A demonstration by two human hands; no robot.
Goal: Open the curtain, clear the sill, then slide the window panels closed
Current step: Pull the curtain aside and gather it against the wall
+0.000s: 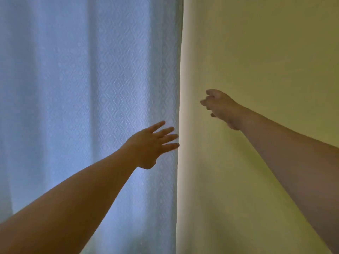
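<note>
A pale blue curtain [88, 88] with a woven diamond pattern hangs shut over the left half of the view, lit from behind. Its right edge runs down the middle, where a thin strip of light shows. My left hand [152, 143] is stretched out with its fingers spread, the fingertips at that edge. My right hand [218, 107] is raised in front of the wall to the right of the edge, fingers loosely curled, holding nothing. The window and its sill are hidden behind the curtain.
A plain yellowish wall [266, 61] fills the right half of the view, right beside the curtain's edge. Both bare forearms reach in from the bottom corners.
</note>
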